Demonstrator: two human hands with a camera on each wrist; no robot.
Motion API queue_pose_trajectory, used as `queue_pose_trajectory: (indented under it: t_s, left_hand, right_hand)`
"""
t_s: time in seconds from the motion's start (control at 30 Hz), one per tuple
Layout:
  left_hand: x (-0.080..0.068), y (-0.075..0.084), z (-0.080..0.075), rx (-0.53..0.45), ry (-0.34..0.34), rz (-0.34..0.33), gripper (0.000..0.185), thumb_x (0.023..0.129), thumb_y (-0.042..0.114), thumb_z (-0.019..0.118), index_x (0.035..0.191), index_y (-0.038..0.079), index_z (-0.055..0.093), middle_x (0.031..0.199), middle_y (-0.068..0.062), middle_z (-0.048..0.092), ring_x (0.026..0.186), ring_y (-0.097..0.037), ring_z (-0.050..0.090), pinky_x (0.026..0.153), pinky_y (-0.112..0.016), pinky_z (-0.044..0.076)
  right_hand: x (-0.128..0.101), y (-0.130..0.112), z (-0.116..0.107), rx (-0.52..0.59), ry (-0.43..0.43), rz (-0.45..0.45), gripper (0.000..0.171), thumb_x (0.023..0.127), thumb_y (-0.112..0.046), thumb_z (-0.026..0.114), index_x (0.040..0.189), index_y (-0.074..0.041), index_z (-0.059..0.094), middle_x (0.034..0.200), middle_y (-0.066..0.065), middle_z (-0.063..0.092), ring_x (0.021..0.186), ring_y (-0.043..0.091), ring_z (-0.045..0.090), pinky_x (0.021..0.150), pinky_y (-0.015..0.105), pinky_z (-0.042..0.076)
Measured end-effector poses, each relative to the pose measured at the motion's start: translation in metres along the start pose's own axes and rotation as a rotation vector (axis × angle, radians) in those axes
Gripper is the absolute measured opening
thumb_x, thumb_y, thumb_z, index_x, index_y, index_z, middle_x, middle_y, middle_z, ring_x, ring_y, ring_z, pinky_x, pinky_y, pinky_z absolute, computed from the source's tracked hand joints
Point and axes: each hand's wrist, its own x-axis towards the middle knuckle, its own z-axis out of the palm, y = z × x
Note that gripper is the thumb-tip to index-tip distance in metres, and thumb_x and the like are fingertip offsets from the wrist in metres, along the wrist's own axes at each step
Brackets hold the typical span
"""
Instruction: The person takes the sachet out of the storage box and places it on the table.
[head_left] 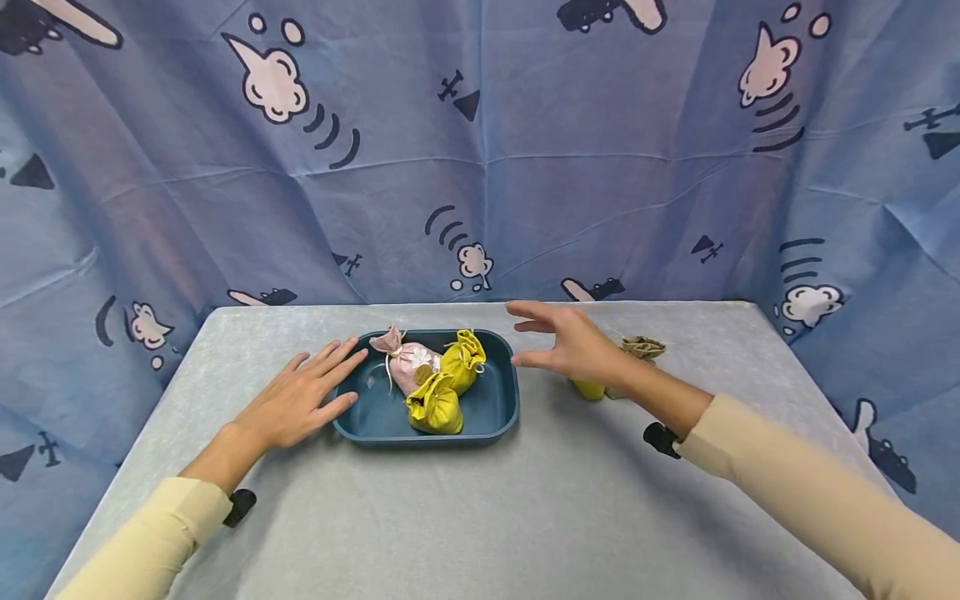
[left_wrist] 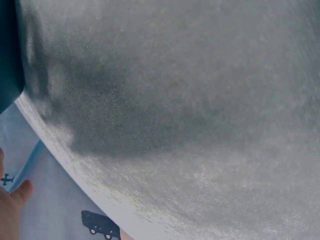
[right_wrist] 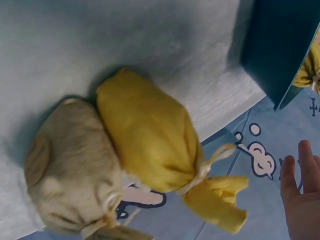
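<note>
On a table covered in pale grey velvety cloth (head_left: 480,517) stands a dark teal rounded rectangular plastic tray (head_left: 501,400); inside it lie a pink drawstring fabric pouch (head_left: 408,360) and two mustard-yellow drawstring fabric pouches, one at the back (head_left: 463,358) and one at the front (head_left: 435,407), the three touching one another; the left hand (head_left: 296,400) lies flat on the cloth at the tray's left edge, fingers straight and spread, fingertips touching the rim, holding nothing; the right hand (head_left: 570,342) hovers above the table just right of the tray, fingers extended and loosely spread, thumb apart, nothing in its grasp; under and behind it, on the cloth, sit a third yellow tied fabric pouch (right_wrist: 150,145) and a beige tied fabric pouch (right_wrist: 70,165), pressed side by side, both outside the tray and near its right wall; in the head view they are partly hidden by the right wrist; both arms wear cream long sleeves (head_left: 825,500); a blue fabric backdrop (head_left: 480,150) printed with cartoon clouds, small planes and dark trucks hangs behind and around the table; no brand, label or readable writing shows on any pouch, the tray or the backdrop.
</note>
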Motion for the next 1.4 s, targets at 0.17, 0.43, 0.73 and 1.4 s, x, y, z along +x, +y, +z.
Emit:
queue_pose_trajectory:
  t_s: [0.17,0.43,0.73,1.4]
  left_hand:
    - [0.000,0.000,0.000,0.000,0.000,0.001,0.065,0.104,0.046,0.047,0.160,0.019,0.027,0.166,-0.005,0.017,0.150,-0.033,0.021,0.112,-0.065,0.021]
    - [0.000,-0.002,0.002,-0.009,0.002,0.002,0.065,0.104,0.044,0.048,0.160,0.019,0.025,0.166,-0.003,0.015,0.150,-0.032,0.022,0.112,-0.064,0.021]
    - [0.001,-0.002,0.003,-0.003,-0.006,-0.005,0.065,0.104,0.045,0.046,0.160,0.019,0.025,0.167,-0.001,0.014,0.150,-0.032,0.021,0.112,-0.066,0.019]
    - [0.000,-0.001,0.003,-0.002,-0.002,-0.013,0.065,0.104,0.045,0.047,0.160,0.019,0.027,0.166,-0.003,0.015,0.150,-0.033,0.020,0.111,-0.067,0.020]
  right_hand:
    - [0.007,-0.003,0.011,0.020,-0.038,-0.019,0.075,0.080,-0.015,0.085,0.145,-0.002,0.050,0.145,0.017,0.053,0.121,0.031,0.062,0.098,0.043,0.050]
    - [0.023,-0.013,0.032,0.016,-0.113,0.057,0.074,0.081,-0.016,0.084,0.146,-0.003,0.049,0.146,0.013,0.052,0.124,0.029,0.059,0.102,0.046,0.047]
    - [0.034,-0.017,0.050,-0.038,-0.128,0.030,0.071,0.083,-0.008,0.082,0.145,-0.001,0.048,0.147,0.014,0.051,0.128,0.027,0.056,0.104,0.036,0.045]
    - [0.039,-0.017,0.063,-0.077,-0.138,-0.013,0.052,0.088,-0.004,0.075,0.137,-0.002,0.058,0.137,0.013,0.060,0.124,0.026,0.059,0.103,0.040,0.047]
